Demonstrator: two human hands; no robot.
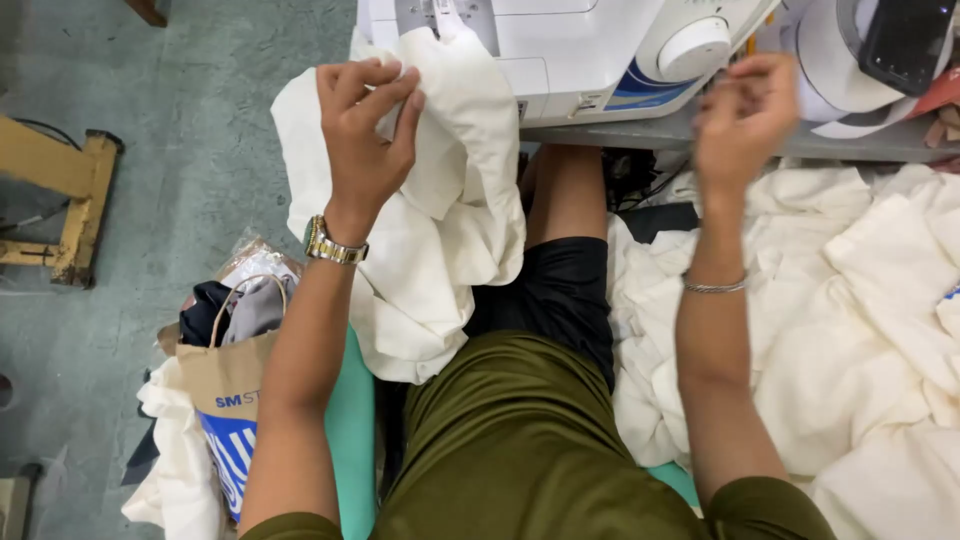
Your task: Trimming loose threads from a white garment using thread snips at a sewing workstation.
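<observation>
left hand [362, 130] fingers pinch the soft, light cloth [450, 230] at its top edge; right hand [742, 112] fingers closed, contents unclear.

Cream cloth [440, 230]: crumpled, draped from sewing machine edge down over lap.

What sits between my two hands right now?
In the head view, the white sewing machine lies between the left hand, gripping the cream cloth, and the raised right hand, whose grip looks pinched shut.
</observation>
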